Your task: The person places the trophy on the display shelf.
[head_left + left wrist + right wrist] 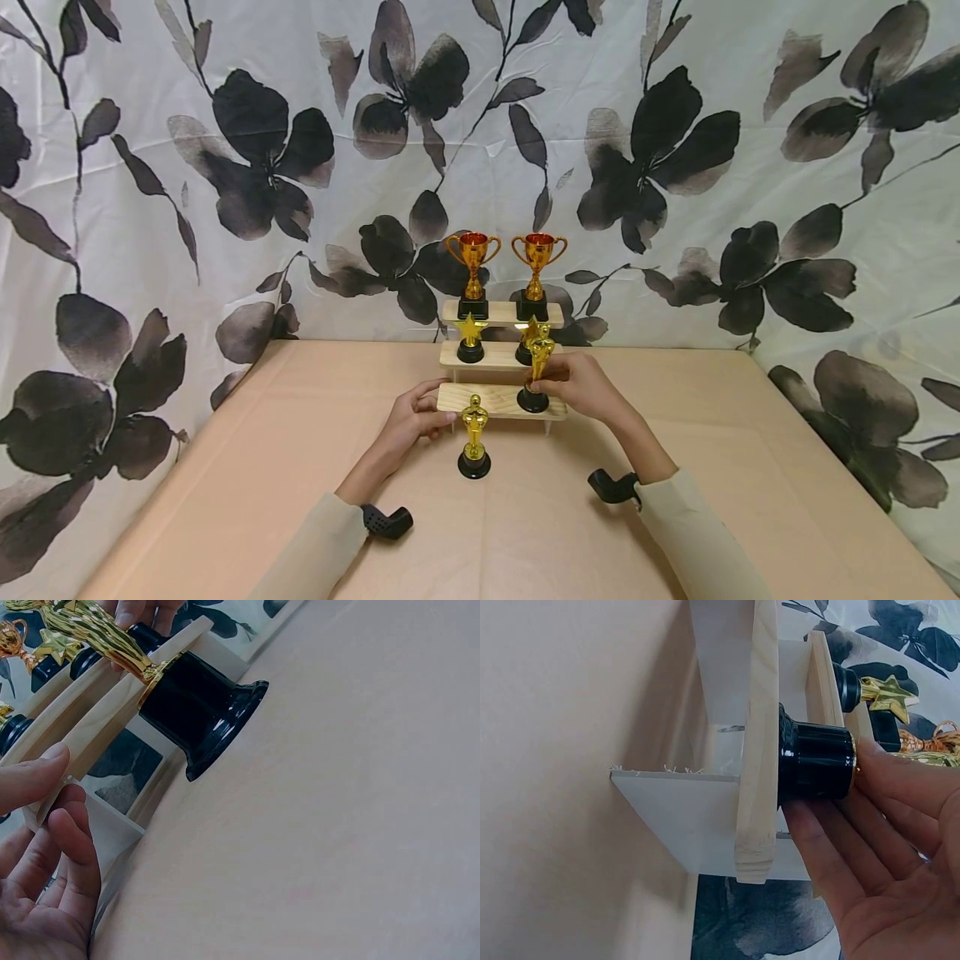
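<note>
A three-step wooden display stand (498, 402) with white side panels stands at the back of the table. My left hand (415, 419) pinches the left end of its lowest step, thumb on top and fingers curled beneath in the left wrist view. On that step's right end is a gold figurine trophy (540, 360) with a round black base (817, 761). My right hand (587, 383) grips it low down, fingers around the base, which meets the board upright. A second figurine trophy (474, 440) stands on the table in front of the stand's left half.
Two gold star trophies, a left one (470, 340) and a partly hidden right one (527, 335), stand on the middle step. The top step bears two gold cups, left (473, 248) and right (537, 250). A floral cloth (525, 100) hangs behind the table (300, 417).
</note>
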